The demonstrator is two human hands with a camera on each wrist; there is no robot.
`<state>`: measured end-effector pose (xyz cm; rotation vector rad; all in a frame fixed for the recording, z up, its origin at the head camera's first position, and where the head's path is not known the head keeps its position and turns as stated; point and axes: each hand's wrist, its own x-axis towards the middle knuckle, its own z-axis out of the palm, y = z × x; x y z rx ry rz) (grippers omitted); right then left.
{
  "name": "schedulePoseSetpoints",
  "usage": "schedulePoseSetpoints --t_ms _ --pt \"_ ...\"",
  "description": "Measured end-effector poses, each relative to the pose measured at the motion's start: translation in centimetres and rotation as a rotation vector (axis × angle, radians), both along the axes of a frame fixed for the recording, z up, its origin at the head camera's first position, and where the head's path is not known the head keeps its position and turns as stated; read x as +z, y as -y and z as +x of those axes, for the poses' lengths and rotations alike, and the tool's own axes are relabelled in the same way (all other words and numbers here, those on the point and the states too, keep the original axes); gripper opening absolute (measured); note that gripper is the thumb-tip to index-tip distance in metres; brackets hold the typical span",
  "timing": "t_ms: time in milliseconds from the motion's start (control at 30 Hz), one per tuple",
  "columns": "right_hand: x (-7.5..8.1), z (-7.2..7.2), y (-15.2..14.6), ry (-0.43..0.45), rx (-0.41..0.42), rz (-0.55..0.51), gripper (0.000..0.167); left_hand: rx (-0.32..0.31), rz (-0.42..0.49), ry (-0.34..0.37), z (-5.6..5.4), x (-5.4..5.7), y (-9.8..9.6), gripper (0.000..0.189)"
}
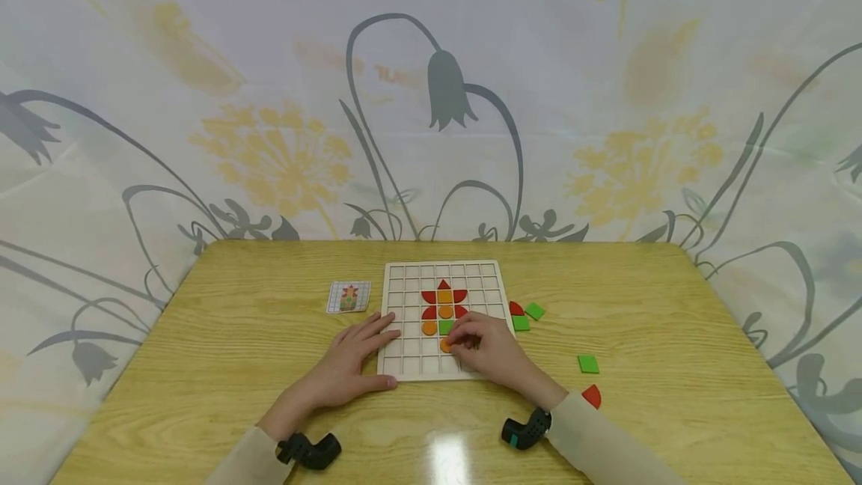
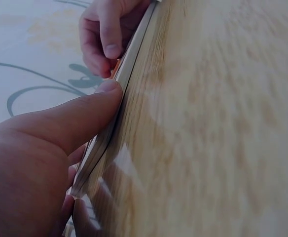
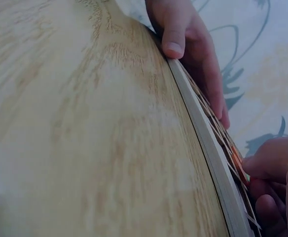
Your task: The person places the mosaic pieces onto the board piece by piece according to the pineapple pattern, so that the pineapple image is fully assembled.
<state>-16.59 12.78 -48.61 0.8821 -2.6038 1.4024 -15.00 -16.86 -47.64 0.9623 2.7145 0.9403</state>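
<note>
A white gridded board lies on the table and bears a pattern of red, orange and green flat pieces. My left hand rests at the board's left side with straight fingers spread over its edge. The left thumb lies against the near edge. Over the lower middle of the grid, my right hand pinches an orange disc at its right side, partly hidden by the fingertips. Another orange disc and a green square lie in cells just above.
A small pattern card lies left of the board. Right of the board are a red quarter-circle, green squares, a separate green square and another red quarter-circle near the right sleeve. A printed cloth hangs behind the table.
</note>
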Motion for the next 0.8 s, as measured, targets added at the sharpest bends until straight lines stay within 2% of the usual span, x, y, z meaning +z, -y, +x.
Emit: schedulePoseSetpoints --t_ms 500,800 --pt "0.07 0.16 0.28 -0.034 -0.012 0.053 0.008 -0.009 -0.011 0.018 0.00 0.32 -0.02 0.071" --pt "0.13 -0.12 0.18 -0.022 -0.014 0.024 0.010 -0.007 -0.015 0.016 -0.04 0.13 -0.07 0.071"
